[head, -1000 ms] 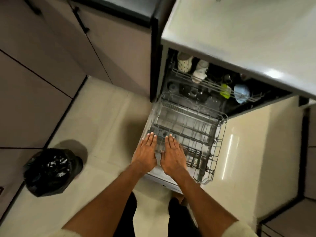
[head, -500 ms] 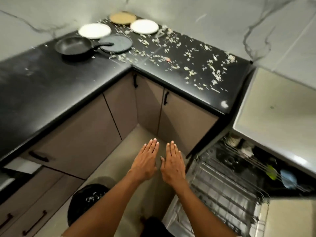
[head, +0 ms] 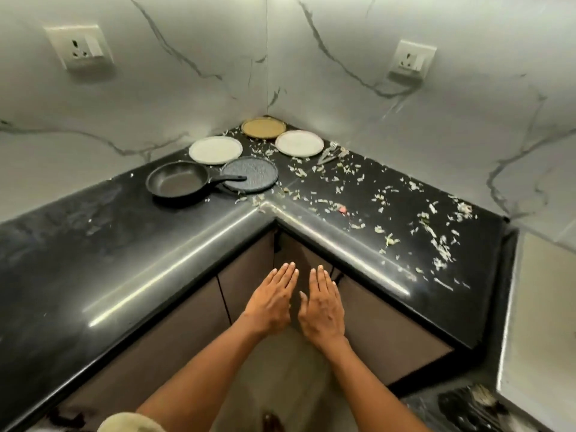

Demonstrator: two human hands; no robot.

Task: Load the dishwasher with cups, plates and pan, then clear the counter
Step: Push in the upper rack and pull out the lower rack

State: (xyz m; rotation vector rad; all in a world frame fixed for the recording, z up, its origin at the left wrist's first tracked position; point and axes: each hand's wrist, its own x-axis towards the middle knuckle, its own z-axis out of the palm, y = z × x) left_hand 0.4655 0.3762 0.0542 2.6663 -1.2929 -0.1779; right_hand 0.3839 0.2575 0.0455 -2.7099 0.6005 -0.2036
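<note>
Both hands, left (head: 271, 302) and right (head: 322, 310), hang flat and released, side by side below the table's (head: 124, 244) inner front edge, grasping nothing. The pan (head: 177, 182) and four plates (head: 215, 149) cluster at the far corner, handle lying over the dark plate (head: 254, 174); scraps (head: 405, 219) litter the right wing to its edge.

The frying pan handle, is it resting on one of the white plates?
No, the frying pan handle lies over the dark grey plate, not a white one.

We've got both arms stretched out in front, bare forearms angling in toward each other. Left hand (head: 270, 302) and right hand (head: 322, 307) sit side by side, palms down, fingers straight and together, holding nothing, a small gap between them.
</note>
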